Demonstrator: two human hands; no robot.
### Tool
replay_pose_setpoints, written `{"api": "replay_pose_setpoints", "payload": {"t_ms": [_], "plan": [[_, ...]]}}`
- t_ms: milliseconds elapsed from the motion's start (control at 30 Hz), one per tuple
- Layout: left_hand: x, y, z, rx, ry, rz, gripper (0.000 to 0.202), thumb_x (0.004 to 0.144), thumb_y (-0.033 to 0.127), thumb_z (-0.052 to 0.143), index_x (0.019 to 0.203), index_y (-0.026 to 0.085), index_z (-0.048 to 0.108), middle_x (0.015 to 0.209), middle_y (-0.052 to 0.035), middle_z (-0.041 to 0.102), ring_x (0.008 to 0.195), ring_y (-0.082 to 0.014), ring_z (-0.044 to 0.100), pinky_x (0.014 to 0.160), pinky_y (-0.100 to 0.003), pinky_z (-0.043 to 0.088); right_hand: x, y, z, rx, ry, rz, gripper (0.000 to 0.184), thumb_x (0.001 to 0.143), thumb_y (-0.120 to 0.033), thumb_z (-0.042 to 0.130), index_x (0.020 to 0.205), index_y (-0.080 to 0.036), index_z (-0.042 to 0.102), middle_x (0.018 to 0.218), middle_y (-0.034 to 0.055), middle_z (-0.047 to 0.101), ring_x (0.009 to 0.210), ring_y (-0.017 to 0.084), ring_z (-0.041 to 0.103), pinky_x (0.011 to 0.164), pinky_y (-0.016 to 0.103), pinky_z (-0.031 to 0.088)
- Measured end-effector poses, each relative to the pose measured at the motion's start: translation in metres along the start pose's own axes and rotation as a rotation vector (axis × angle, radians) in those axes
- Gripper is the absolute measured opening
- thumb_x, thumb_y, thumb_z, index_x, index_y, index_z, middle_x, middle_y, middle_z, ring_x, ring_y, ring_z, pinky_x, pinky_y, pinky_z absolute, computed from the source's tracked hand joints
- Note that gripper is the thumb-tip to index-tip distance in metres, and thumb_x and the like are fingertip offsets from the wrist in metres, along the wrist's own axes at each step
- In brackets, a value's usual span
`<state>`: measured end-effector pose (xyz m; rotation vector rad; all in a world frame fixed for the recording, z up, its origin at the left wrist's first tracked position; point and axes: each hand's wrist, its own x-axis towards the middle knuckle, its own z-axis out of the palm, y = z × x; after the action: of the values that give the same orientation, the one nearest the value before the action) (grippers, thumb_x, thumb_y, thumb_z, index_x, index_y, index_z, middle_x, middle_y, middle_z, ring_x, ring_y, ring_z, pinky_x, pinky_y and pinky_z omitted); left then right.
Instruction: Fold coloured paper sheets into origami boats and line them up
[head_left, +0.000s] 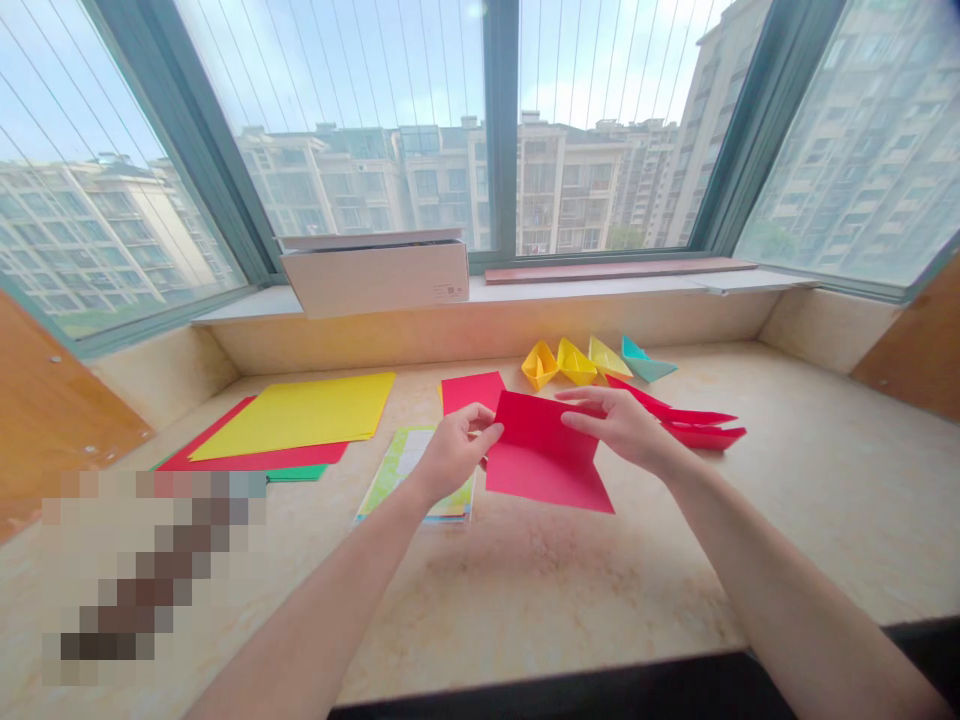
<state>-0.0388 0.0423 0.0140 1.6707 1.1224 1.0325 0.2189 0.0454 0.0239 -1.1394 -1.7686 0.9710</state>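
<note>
A red sheet of paper, creased across its middle and partly folded, is held up above the counter. My left hand pinches its left edge near the crease. On the upper right part of the sheet, my right hand has its thumb in front and fingers along the top edge. Behind my left hand lies another red sheet on the counter. Beneath that hand is a plastic packet with a green and white cover. Beyond my right hand sit red folded paper pieces.
Several folded paper boats stand at the back, among them an orange one and a teal one. Large yellow sheets overlie red and green ones at left. A white box rests on the window ledge. A blurred patch covers the front left.
</note>
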Motion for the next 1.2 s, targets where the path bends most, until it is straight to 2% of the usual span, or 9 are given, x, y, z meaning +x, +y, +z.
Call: {"api": "replay_pose_setpoints", "payload": {"t_ms": [67, 133, 367, 500, 733, 833, 967, 1100, 1200], "plan": [[0.002, 0.000, 0.001, -0.111, 0.094, 0.010, 0.025, 0.082, 0.041, 0.068, 0.087, 0.018, 0.059, 0.072, 0.0016, 0.066, 0.056, -0.0106, 0.060, 0.049, -0.020, 0.045, 0.002, 0.001, -0.003, 0.137, 0.034, 0.018, 0.043, 0.083, -0.044, 0.073, 0.120, -0.023, 0.068, 0.115, 0.0094, 0.073, 0.100, 0.027, 0.070, 0.080, 0.038, 0.060], [0.001, 0.002, 0.002, -0.183, 0.123, -0.005, 0.029, 0.080, 0.043, 0.070, 0.087, 0.018, 0.057, 0.069, 0.0026, 0.066, 0.055, -0.0104, 0.059, 0.050, -0.020, 0.046, 0.002, 0.000, -0.004, 0.267, -0.036, 0.042, 0.048, 0.083, -0.044, 0.074, 0.124, -0.023, 0.064, 0.111, 0.0093, 0.074, 0.095, 0.026, 0.072, 0.078, 0.039, 0.061], [-0.002, 0.008, 0.001, -0.252, -0.065, -0.018, 0.043, 0.081, 0.045, 0.072, 0.110, 0.015, 0.063, 0.082, -0.0054, 0.075, 0.071, -0.0189, 0.071, 0.064, -0.027, 0.053, -0.003, -0.005, 0.003, 0.401, -0.204, 0.049, 0.046, 0.086, -0.042, 0.071, 0.129, -0.027, 0.063, 0.109, 0.0068, 0.075, 0.094, 0.024, 0.073, 0.084, 0.040, 0.060], [0.000, 0.006, 0.000, -0.370, -0.075, -0.005, 0.047, 0.080, 0.044, 0.074, 0.114, 0.015, 0.061, 0.094, -0.0087, 0.076, 0.080, -0.0220, 0.073, 0.074, -0.031, 0.055, -0.004, 0.000, 0.000, 0.346, -0.162, 0.022, 0.040, 0.085, -0.046, 0.071, 0.120, -0.026, 0.072, 0.105, 0.0069, 0.076, 0.098, 0.024, 0.071, 0.084, 0.037, 0.058], [-0.003, 0.006, -0.004, -0.426, -0.115, -0.074, 0.040, 0.084, 0.050, 0.068, 0.104, 0.019, 0.053, 0.071, -0.0032, 0.071, 0.054, -0.0179, 0.068, 0.048, -0.024, 0.051, -0.005, 0.009, -0.006, 0.333, -0.188, -0.030, 0.027, 0.085, -0.029, 0.065, 0.105, -0.018, 0.079, 0.079, 0.0072, 0.076, 0.062, 0.017, 0.067, 0.061, 0.032, 0.055], [-0.004, 0.008, -0.006, -0.474, -0.111, -0.124, 0.045, 0.086, 0.059, 0.059, 0.102, 0.016, 0.058, 0.081, -0.0072, 0.072, 0.060, -0.0198, 0.071, 0.050, -0.027, 0.055, -0.004, 0.009, -0.004, 0.215, -0.137, -0.067, 0.025, 0.082, -0.020, 0.060, 0.096, -0.022, 0.081, 0.078, 0.0047, 0.077, 0.077, 0.019, 0.070, 0.073, 0.034, 0.057], [-0.005, 0.010, -0.004, -0.523, -0.106, -0.139, 0.055, 0.085, 0.065, 0.057, 0.106, 0.014, 0.062, 0.093, -0.0117, 0.073, 0.075, -0.0221, 0.071, 0.059, -0.029, 0.058, -0.002, 0.004, 0.004, 0.088, -0.060, -0.093, 0.028, 0.079, -0.019, 0.056, 0.090, -0.027, 0.081, 0.099, 0.0033, 0.078, 0.102, 0.023, 0.070, 0.090, 0.040, 0.056], [-0.005, 0.011, -0.001, -0.434, -0.046, -0.124, 0.043, 0.078, 0.045, 0.078, 0.104, 0.014, 0.062, 0.094, -0.0072, 0.072, 0.076, -0.0164, 0.070, 0.065, -0.025, 0.056, -0.003, 0.002, 0.007, 0.016, -0.060, -0.146, 0.030, 0.080, -0.017, 0.055, 0.093, -0.026, 0.080, 0.100, 0.0037, 0.078, 0.103, 0.024, 0.070, 0.092, 0.043, 0.056], [-0.004, 0.009, -0.001, -0.380, -0.021, -0.131, 0.037, 0.078, 0.036, 0.079, 0.104, 0.015, 0.063, 0.098, -0.0074, 0.073, 0.080, -0.0164, 0.070, 0.069, -0.025, 0.056, -0.004, -0.001, 0.002, -0.012, -0.131, -0.171, 0.031, 0.082, -0.016, 0.055, 0.098, -0.027, 0.079, 0.110, 0.0039, 0.076, 0.113, 0.025, 0.066, 0.101, 0.044, 0.051]]}}
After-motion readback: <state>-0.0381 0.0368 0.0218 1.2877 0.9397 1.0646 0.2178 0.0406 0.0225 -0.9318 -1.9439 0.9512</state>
